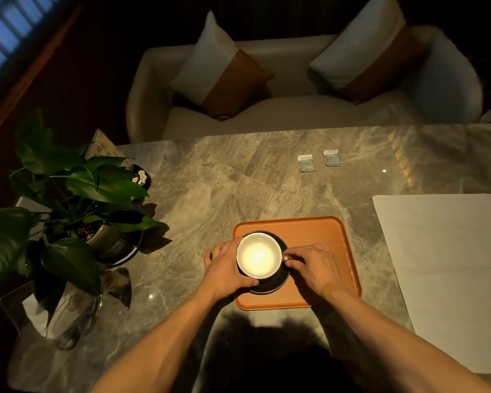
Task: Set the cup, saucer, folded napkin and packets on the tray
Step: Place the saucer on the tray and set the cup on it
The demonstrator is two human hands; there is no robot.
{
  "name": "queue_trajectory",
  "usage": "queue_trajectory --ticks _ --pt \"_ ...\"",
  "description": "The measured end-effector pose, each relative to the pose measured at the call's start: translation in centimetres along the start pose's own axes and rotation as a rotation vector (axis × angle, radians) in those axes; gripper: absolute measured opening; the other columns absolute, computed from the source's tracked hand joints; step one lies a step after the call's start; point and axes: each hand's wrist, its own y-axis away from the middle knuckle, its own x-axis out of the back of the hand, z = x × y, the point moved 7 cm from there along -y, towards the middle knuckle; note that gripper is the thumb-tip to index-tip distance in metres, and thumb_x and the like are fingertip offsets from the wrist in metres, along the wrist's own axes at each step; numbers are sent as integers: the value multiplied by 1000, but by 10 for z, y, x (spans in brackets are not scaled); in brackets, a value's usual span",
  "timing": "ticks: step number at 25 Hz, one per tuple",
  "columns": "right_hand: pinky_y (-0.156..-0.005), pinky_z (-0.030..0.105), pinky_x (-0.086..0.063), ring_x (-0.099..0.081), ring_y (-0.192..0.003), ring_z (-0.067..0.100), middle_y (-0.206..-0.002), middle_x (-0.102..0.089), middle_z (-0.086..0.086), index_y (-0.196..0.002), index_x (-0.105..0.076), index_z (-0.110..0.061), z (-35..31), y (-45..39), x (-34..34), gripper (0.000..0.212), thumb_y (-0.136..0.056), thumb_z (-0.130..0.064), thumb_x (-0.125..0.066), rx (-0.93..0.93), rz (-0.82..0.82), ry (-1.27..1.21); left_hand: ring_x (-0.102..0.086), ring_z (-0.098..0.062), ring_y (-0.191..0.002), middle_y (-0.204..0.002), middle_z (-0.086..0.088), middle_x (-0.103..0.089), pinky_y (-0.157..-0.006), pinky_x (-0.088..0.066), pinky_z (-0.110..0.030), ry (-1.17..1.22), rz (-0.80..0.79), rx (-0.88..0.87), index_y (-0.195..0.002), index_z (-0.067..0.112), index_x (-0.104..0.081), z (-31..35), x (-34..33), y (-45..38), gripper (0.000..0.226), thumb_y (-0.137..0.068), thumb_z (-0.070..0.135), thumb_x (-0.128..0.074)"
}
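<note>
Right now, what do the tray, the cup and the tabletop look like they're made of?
Tray: probably wood or wood-look plastic; matte orange-brown, rounded corners, raised rim.
Cup: likely glazed ceramic; glossy pale inside that glares under the light.
Tabletop: polished marble or a marble-look slab; grey veining and sharp reflections.

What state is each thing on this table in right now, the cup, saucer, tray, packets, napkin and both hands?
cup: upright on the saucer, inside pale, contents unclear
saucer: on the tray, left part
tray: flat on the table, right part bare
two packets: side by side on the table, off the tray
napkin: spread on the table, off the tray
left hand: curled round the cup
right hand: pinching the cup's handle side
</note>
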Motion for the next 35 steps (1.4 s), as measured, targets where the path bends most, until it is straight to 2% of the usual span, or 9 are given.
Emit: queue_trajectory --ticks 5,10,18,25,35 --pt "-91 38 -45 -51 -107 16 -115 -71 -15 -116 -68 -40 1 -2 4 23 -94 -40 -60 8 -2 -4 -28 -18 -137 -139 11 -46 -116 -7 -51 -4 7 12 -138 46 -27 -1 -3 4 103 -49 64 -76" --pt "-94 39 -45 -51 -111 16 -119 -69 -15 -121 -65 -40 3 1 2 28 -94 -41 -60 0 -8 4 -28 -21 -138 -139 10 -47 -115 -3 -53 -27 -15 11 -137 49 -28 1 -2 4 100 -51 64 -76" --pt "-95 38 -47 -54 -110 17 -111 -70 -4 -125 -61 -41 9 -1 -1 31 -95 -43 -58 -27 -33 -4 -28 -22 -139 -143 9 -46 -115 -4 -55 -46 -34 25 -138 50 -24 2 -3 3 100 -52 66 -74" --pt "-97 38 -47 -56 -109 17 -112 -69 -1 -126 -60 -41 12 1 -3 31 -95 -41 -57 -31 -26 -1 -29 -19 -140 -144 11 -46 -114 3 -56 -51 -46 29 -136 53 -23 -2 -5 -1 99 -53 67 -75" --pt "-94 35 -49 -59 -105 18 -112 -68 1 -125 -59 -44 14 -3 -4 30 -95 -43 -57 -37 -11 12 -31 -19 -139 -143 9 -47 -115 4 -57 -49 -22 42 -136 52 -24 1 -3 4 99 -53 65 -76"
